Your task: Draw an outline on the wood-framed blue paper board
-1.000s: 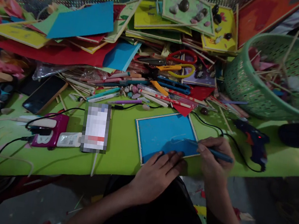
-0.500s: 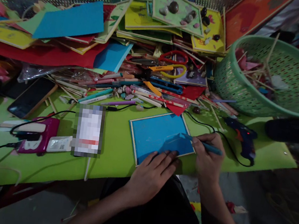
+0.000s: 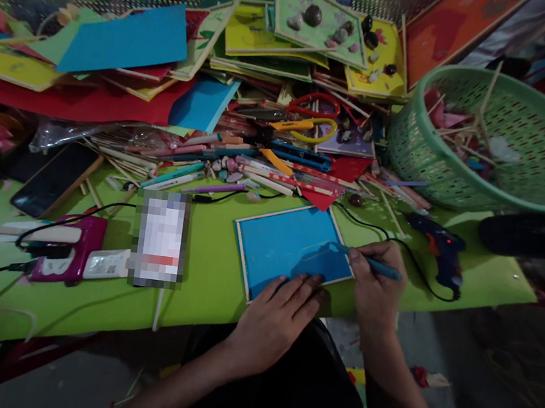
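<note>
A blue board (image 3: 287,245) edged with thin wooden strips lies on the green table (image 3: 203,281) in front of me. My left hand (image 3: 274,320) rests flat on its near edge, fingers stretched out and pressing it down. My right hand (image 3: 376,284) is closed round a blue pen (image 3: 374,265), whose tip touches the board's right part. A faint drawn line shows on the blue surface near the tip.
A black hot-glue gun (image 3: 439,245) with a cord lies right of the board. A green basket (image 3: 489,138) of sticks stands at the back right. Scissors (image 3: 312,119), pens, pebbles and stacked coloured boards crowd the back. A phone (image 3: 54,177), a pink box (image 3: 72,255) and cables lie left.
The view has shifted slightly between frames. My right hand with the pen has moved a little left over the board. My left hand stays on the near edge.
</note>
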A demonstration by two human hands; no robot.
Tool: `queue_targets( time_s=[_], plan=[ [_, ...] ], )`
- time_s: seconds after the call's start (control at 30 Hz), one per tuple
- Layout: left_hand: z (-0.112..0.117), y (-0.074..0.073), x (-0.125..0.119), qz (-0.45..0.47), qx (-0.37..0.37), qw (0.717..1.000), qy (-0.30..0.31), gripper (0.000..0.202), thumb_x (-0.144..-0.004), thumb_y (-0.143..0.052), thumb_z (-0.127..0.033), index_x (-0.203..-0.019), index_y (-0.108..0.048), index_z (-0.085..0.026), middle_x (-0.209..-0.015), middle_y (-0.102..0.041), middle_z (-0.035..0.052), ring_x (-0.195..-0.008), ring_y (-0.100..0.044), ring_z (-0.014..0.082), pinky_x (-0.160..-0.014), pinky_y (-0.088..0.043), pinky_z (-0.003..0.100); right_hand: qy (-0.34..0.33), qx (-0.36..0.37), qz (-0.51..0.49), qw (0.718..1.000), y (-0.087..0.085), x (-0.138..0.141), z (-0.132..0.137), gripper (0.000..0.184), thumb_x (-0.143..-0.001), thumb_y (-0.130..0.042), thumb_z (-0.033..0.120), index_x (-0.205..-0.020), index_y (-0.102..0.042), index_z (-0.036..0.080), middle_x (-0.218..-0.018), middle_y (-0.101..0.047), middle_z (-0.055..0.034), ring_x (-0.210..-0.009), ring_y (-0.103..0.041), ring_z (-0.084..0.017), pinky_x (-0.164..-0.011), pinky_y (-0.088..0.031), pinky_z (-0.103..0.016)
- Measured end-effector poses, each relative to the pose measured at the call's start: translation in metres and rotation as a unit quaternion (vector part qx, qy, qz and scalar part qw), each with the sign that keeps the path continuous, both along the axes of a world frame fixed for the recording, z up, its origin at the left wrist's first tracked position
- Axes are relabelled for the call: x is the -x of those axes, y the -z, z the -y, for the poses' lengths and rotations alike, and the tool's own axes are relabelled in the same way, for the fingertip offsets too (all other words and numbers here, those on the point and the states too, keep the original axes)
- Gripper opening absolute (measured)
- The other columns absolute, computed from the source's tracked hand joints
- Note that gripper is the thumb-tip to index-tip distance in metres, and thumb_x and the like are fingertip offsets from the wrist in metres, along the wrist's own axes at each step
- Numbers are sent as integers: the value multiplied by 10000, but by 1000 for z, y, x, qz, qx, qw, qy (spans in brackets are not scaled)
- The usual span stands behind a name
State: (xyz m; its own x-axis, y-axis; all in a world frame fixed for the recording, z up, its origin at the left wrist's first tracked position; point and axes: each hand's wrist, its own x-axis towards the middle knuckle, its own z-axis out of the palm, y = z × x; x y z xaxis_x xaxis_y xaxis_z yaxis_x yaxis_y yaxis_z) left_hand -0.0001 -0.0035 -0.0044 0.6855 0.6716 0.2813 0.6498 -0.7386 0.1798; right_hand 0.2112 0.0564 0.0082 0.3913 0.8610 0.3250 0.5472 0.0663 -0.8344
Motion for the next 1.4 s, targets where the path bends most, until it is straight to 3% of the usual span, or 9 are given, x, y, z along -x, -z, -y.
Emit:
queue_targets(
  time_s=[0.57, 0.83, 0.97, 1.13, 1.4],
  plan=[
    [0, 2, 1, -4, 9, 1000, 1, 462, -1080, -564, -313, -1533, -561, -222, -1688, -473, 23, -1488, -467, 212, -1169, -425, 389, -18, 0, -33, 999, 2, -4, 6, 151, -841, -700, 209, -746, -583, 227, -680, -532, 46, -617, -486, -146, -597, -362, -305],
    [-1, 0, 0, 7, 3, 1000, -5, 436, -1093, -536, -289, -1521, -572, -217, -1666, -505, 17, -1458, -490, 199, -1166, -414, 377, -6, -31, -80, 996, 5, -2, 8, 139, -880, -759, 287, -844, -639, 228, -761, -586, 10, -675, -548, -174, -633, -417, -326],
    [0, 0, 0, -4, 5, 1000, 3, 441, -1093, -532, -288, -1527, -564, -218, -1672, -496, 31, -1457, -494, 212, -1179, -409, 381, -64, 12, -137, 988, -1, -5, 5, 157, -866, -801, 328, -947, -704, 236, -817, -640, -5, -661, -558, -176, -594, -416, -321],
    [-1, 0, 0, -5, 10, 1000, 10, 450, -1092, -528, -279, -1534, -550, -198, -1669, -497, 53, -1449, -501, 224, -1201, -395, 398, -162, 73, -98, 979, -15, -11, -6, 176, -822, -830, 365, -880, -743, 223, -797, -672, -22, -685, -598, -194, -587, -441, -320],
    [0, 0, -1, 4, 20, 1000, 4, 447, -1092, -526, -270, -1534, -551, -209, -1679, -484, 40, -1477, -482, 211, -1205, -392, 393, -213, 71, -77, 971, -7, -10, -14, 140, -853, -810, 312, -816, -706, 226, -715, -624, 10, -578, -515, -140, -523, -402, -280]
  ],
)
